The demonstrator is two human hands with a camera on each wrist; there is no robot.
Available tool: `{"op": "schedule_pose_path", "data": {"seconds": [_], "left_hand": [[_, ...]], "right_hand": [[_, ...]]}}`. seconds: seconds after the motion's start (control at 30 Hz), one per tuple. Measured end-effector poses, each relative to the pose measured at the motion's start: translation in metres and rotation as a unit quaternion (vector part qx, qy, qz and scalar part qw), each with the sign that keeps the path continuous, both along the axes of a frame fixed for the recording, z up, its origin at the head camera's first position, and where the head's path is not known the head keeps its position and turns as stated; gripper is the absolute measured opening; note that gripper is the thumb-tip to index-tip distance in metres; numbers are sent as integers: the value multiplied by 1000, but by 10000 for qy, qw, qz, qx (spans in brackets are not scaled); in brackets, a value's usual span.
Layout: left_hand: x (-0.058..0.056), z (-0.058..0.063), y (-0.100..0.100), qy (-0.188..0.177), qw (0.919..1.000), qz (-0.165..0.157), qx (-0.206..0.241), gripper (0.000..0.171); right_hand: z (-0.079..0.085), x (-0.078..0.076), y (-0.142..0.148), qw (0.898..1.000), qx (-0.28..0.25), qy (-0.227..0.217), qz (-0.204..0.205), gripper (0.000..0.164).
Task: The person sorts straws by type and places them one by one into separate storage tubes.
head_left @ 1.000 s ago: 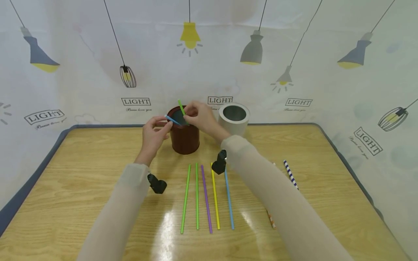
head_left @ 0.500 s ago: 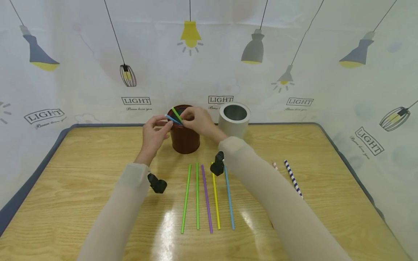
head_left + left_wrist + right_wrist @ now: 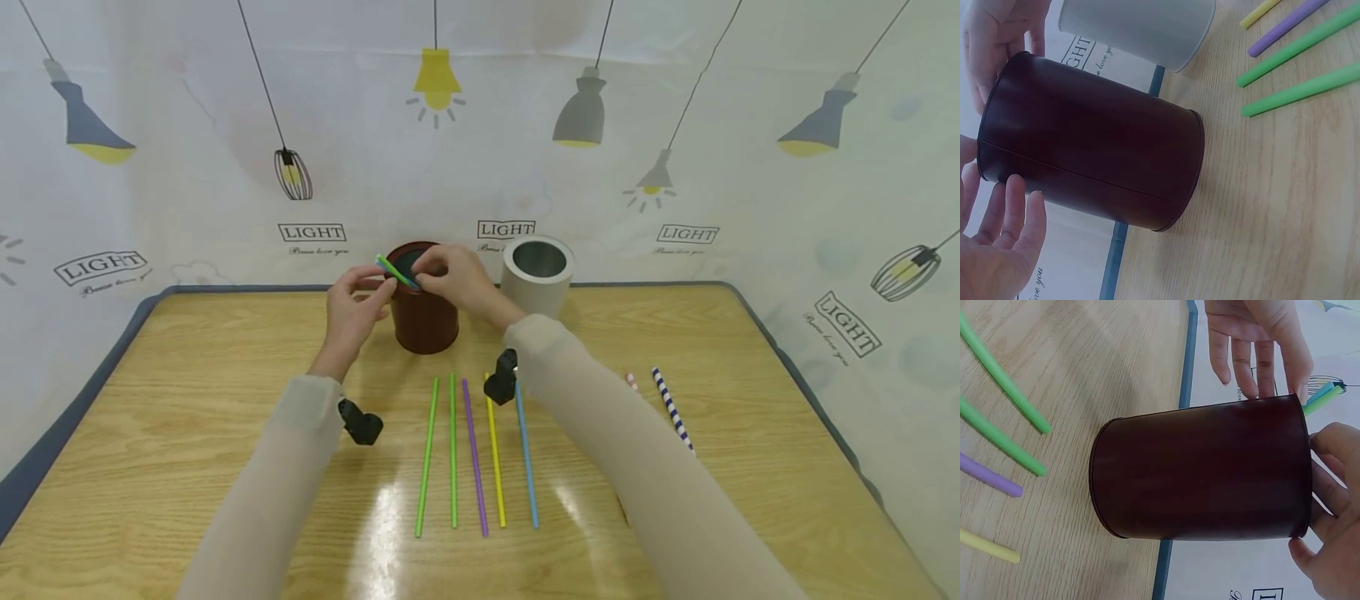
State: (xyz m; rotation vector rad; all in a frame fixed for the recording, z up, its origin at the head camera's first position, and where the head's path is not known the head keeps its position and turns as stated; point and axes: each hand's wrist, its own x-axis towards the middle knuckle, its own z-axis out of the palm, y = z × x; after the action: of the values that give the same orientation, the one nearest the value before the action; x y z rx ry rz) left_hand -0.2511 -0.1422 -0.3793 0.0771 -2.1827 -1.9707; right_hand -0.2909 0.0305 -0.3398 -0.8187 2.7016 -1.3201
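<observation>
On a pale wooden worktop (image 3: 187, 417), an upright dark red-brown container (image 3: 425, 325) is set near the far edge, a little left of that edge's middle; a white container (image 3: 543, 292) is placed just to its right. A leaning green straw (image 3: 395, 271) and a leaning blue straw (image 3: 1320, 394) are seen side by side, their upper ends tilted out over the left of the brown rim. The left hand (image 3: 351, 310) is held at that side, thumb and index finger close to the two straws, the other fingers loosely bent against the outer wall; whether the straws are pinched cannot be told. The right hand (image 3: 456, 279) is bent over the rim from the right, thumb and index finger narrowly spaced, their tips partly hidden, so any grip cannot be confirmed. Toward the near edge, a row is formed, from left to right, by two green straws (image 3: 427, 458), a purple straw (image 3: 476, 458), a yellow straw (image 3: 496, 458) and a blue straw on the worktop (image 3: 527, 458). Nearer the right edge, a blue-and-white striped straw (image 3: 674, 410) and a pale striped straw (image 3: 632, 381) are partly covered by the right sleeve (image 3: 637, 442).
</observation>
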Motion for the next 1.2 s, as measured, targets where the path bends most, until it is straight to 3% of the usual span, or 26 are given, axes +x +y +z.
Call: {"op": "schedule_pose_path", "data": {"seconds": [0.23,0.6,0.93,1.2], "left_hand": [[-1,-5,0,83,9999,61,-104,32],[-3,-7,-1,42,9999,88,-140,33],[-2,-5,0,16,9999,103,-129,32],[-3,-6,0,26,9999,101,-116,32]], "right_hand": [[1,0,9,9996,-156,234,-62,16],[6,7,27,9991,-390,76,112,17],[11,16,39,9995,-287,121,115,18],[-2,23,59,9984,-452,-210,248,17]]}}
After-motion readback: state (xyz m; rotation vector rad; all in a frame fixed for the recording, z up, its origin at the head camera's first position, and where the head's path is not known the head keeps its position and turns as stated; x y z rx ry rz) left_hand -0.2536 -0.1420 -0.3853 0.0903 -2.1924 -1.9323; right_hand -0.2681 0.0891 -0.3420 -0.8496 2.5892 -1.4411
